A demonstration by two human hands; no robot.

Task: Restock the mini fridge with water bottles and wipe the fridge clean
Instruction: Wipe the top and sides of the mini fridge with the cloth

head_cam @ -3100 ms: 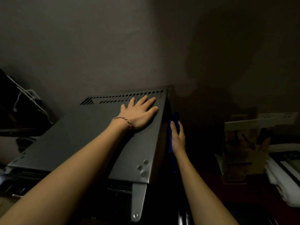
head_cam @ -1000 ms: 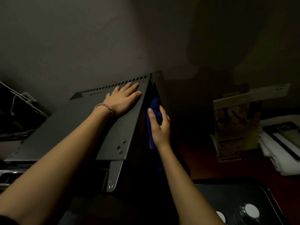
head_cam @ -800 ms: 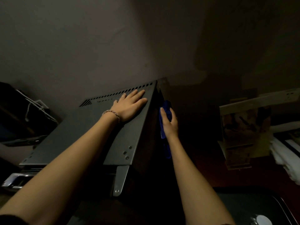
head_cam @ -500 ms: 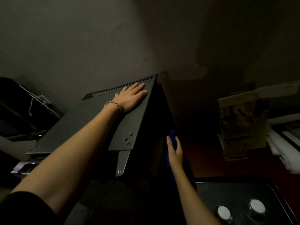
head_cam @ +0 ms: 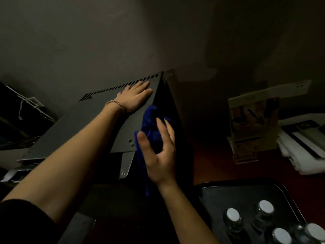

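- Dim light is covering this corner, with a bare grey wall [head_cam: 123, 41] rising behind everything and a dark reddish counter [head_cam: 216, 166] running under the objects to our right.
- Nearest us, clear water bottles with white caps [head_cam: 233, 214] are standing upright in a black plastic tray [head_cam: 211, 189] at the lower right; judging by that, the restocking is not yet finished, or they are waiting for later.
- Our right hand [head_cam: 161, 155] is pinching a crumpled blue microfibre cloth [head_cam: 149, 131] between thumb and fingers, holding it against the dark right side panel of the grey metal mini fridge [head_cam: 79, 125], close to the upper front corner.
- Farther out, our left hand [head_cam: 135, 97] is lying flat with straight fingers on the fridge's top, just beside the row of vent slots [head_cam: 123, 87], bracing the cabinet.
- We are judging this to be the wiping step, on the fridge's outer side.
- Next, we are expecting to need the cloth spread flatter under the palm and drawn along the panel, while the left hand is steadying the top.
- Beyond, a pale cardboard box [head_cam: 253, 127] and folded white towels [head_cam: 299, 152] are sitting well apart from the fridge.
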